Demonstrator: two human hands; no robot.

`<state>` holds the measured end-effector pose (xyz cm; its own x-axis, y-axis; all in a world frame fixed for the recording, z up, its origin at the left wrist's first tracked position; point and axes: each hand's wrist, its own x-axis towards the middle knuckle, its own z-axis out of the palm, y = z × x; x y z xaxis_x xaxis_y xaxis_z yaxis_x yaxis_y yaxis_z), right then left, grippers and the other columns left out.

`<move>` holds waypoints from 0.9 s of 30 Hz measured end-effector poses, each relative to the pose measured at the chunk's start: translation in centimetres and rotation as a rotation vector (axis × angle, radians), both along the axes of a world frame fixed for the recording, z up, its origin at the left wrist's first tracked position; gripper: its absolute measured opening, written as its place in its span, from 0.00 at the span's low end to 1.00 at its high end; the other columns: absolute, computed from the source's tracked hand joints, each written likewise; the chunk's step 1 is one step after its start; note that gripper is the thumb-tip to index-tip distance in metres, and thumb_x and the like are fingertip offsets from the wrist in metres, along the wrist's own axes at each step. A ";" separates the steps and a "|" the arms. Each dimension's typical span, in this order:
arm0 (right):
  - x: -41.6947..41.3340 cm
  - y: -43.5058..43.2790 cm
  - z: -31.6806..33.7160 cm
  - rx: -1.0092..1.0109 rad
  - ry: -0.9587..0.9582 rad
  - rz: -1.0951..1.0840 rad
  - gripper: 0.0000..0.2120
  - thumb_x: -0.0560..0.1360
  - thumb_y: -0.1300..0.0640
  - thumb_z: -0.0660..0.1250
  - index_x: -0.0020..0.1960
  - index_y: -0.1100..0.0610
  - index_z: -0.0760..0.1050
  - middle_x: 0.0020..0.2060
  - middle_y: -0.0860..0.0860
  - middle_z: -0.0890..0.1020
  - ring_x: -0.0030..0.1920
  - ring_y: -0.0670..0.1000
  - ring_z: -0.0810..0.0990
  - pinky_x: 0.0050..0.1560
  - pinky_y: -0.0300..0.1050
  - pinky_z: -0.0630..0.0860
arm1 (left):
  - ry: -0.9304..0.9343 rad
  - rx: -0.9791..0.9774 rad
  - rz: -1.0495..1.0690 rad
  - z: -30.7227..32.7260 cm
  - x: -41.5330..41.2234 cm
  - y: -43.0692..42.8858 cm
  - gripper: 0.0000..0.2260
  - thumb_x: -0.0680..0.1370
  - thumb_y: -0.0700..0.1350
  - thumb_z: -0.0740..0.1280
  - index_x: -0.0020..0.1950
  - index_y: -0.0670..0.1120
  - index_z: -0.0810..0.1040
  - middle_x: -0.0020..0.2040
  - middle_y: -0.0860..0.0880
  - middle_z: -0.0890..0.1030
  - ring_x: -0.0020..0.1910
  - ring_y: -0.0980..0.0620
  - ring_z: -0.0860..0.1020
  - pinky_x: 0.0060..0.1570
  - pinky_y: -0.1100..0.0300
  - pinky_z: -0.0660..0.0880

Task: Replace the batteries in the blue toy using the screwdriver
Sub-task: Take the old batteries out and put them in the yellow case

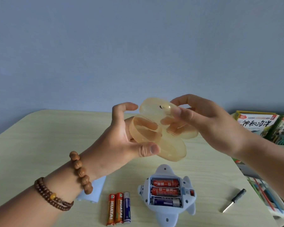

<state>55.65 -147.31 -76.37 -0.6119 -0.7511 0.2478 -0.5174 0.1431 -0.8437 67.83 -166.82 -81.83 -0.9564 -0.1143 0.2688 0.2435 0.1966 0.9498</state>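
Observation:
A translucent yellowish plastic shell (169, 145) with several rounded lobes is held up above the table by both hands. My left hand (121, 140) grips its left lobes, thumb on the front. My right hand (203, 122) pinches its upper right part. Below it the blue toy (167, 210) lies belly-up on the table, its battery compartment uncovered with three batteries (165, 192) inside. Three loose batteries (119, 208) lie side by side left of the toy. The screwdriver (234, 200), with a black handle, lies to the right. A light blue cover piece (93, 192) lies partly hidden under my left wrist.
The pale wooden table (40, 145) ends at a blue wall behind. Picture books (260, 125) are stacked at the right edge, with more books and coloured sticks (265, 194) lower on the right. Bead bracelets circle my left wrist.

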 end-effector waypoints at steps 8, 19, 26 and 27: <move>-3.5 -4.2 -1.1 -0.121 0.113 -0.315 0.07 0.79 0.50 0.68 0.47 0.52 0.80 0.33 0.51 0.85 0.29 0.46 0.82 0.33 0.41 0.81 | -0.072 -0.360 0.097 -0.5 0.2 -0.7 0.22 0.63 0.63 0.78 0.49 0.56 0.74 0.61 0.54 0.81 0.58 0.55 0.82 0.62 0.56 0.76; -6.4 -6.1 -6.2 0.101 0.151 -0.344 0.10 0.79 0.49 0.67 0.43 0.52 0.82 0.41 0.55 0.85 0.32 0.53 0.81 0.30 0.34 0.73 | -0.063 -0.767 0.157 -2.4 -0.3 -2.1 0.04 0.69 0.55 0.77 0.41 0.58 0.85 0.58 0.61 0.74 0.62 0.63 0.74 0.58 0.78 0.63; -6.5 -7.3 -7.4 0.268 0.262 -0.293 0.11 0.79 0.48 0.66 0.46 0.53 0.83 0.44 0.55 0.84 0.42 0.54 0.81 0.45 0.52 0.79 | -0.185 -0.761 0.155 -3.0 -0.1 -1.8 0.05 0.71 0.53 0.77 0.44 0.63 0.86 0.59 0.62 0.72 0.60 0.65 0.73 0.61 0.67 0.70; -6.5 -7.3 -7.7 0.286 0.256 -0.289 0.11 0.79 0.48 0.65 0.46 0.53 0.83 0.44 0.56 0.84 0.43 0.55 0.82 0.46 0.54 0.79 | -0.200 -0.761 0.151 -3.1 0.0 -1.8 0.05 0.72 0.53 0.77 0.44 0.63 0.85 0.60 0.61 0.72 0.60 0.65 0.72 0.62 0.65 0.70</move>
